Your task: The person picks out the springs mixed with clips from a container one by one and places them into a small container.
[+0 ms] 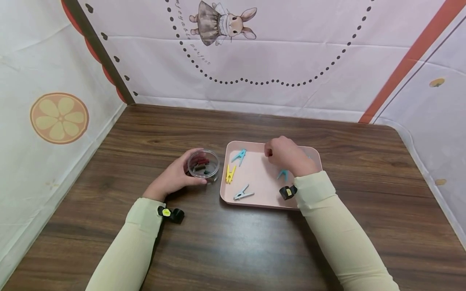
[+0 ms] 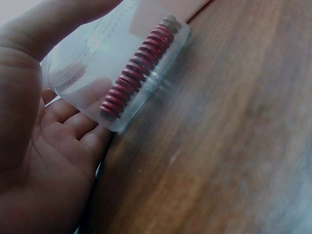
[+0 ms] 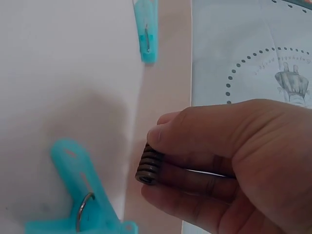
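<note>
My left hand (image 1: 176,176) grips a clear round container (image 1: 216,174) standing on the table, thumb on its near side. Inside lie several coil springs; a red spring (image 2: 136,70) shows through the wall in the left wrist view. My right hand (image 1: 289,157) is over the right part of a pink tray (image 1: 260,173). Between thumb and fingers it pinches a dark brown coil spring (image 3: 149,165), which the head view hides. Blue clothespins lie near that hand, one at the tray's near right (image 1: 283,174) and another (image 3: 147,31) partly covered by the hand in the head view.
On the tray's left side are a blue clothespin (image 1: 239,156), a yellow clothespin (image 1: 230,174) and a whitish clothespin (image 1: 243,193). The tray's raised rim stands just right of the container. A printed cloth (image 1: 284,52) hangs behind the wooden table (image 1: 233,250).
</note>
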Available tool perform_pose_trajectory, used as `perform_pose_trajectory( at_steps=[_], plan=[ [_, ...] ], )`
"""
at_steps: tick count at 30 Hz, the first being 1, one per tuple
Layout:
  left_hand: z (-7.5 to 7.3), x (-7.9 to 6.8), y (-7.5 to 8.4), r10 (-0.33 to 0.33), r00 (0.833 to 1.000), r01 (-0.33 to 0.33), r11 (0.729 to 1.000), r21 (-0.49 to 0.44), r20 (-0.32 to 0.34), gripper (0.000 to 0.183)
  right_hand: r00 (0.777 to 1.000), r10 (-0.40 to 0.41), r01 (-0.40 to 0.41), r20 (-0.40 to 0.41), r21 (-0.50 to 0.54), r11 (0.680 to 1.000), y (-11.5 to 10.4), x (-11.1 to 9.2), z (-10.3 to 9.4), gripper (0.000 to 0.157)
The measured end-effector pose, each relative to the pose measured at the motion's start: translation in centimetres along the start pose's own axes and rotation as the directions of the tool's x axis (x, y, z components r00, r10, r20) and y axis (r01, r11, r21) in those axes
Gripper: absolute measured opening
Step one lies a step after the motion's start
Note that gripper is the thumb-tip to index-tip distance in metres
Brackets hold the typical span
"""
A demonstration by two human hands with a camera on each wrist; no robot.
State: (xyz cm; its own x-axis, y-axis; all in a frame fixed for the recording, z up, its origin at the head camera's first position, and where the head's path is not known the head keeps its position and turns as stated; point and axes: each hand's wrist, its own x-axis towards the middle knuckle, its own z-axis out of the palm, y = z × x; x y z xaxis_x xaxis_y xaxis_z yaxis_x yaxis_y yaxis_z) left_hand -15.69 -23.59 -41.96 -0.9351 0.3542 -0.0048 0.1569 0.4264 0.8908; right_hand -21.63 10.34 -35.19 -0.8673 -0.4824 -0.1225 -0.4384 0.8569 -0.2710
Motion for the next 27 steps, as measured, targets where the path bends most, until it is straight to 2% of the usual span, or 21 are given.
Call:
perform_pose_trajectory(
  at_steps=[27],
  plan=[
    [0.0, -0.1, 0.2, -0.008, 1.000, 0.008, 1.000, 0.002, -0.001, 0.092, 0.992, -0.098, 0.100, -0.078, 0.021, 0.995, -1.4, -0.7, -1.0, 0.015]
  ],
)
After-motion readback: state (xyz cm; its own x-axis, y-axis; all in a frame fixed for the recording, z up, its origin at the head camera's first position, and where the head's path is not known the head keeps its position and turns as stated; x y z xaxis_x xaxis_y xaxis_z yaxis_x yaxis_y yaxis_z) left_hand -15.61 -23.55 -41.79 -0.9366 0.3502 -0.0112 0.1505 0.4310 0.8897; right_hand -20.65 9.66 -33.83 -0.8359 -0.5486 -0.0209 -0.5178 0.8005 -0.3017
